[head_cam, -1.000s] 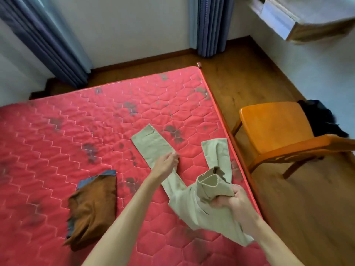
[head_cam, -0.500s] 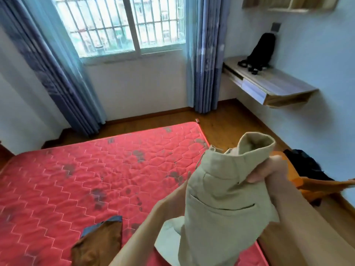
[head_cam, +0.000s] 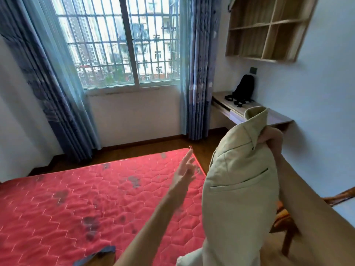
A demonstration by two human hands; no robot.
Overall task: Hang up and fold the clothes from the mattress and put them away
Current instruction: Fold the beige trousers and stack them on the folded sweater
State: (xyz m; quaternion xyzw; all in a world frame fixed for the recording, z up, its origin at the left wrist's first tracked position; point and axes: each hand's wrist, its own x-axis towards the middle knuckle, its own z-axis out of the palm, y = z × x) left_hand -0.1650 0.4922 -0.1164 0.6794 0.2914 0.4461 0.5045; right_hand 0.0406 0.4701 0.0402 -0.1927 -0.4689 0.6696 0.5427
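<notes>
Beige trousers (head_cam: 238, 189) hang in the air over the right edge of the red quilted mattress (head_cam: 76, 198). My right hand (head_cam: 270, 139) grips their waistband and holds them up, the legs trailing down out of view. My left hand (head_cam: 185, 171) is raised beside the trousers with fingers spread, holding nothing. A corner of another garment (head_cam: 96, 255), blue and brown, shows on the mattress at the bottom edge of the view.
An orange wooden chair (head_cam: 288, 225) stands right of the mattress, mostly hidden behind my right arm. A wall desk (head_cam: 276, 117) with a black bag (head_cam: 243, 88) and open wooden shelves (head_cam: 267, 29) are at the right. Window and blue curtains lie ahead.
My right hand has lifted the trousers off the mattress to chest height. My left hand let go of the trouser leg and now hovers open. My view has tilted up toward the window.
</notes>
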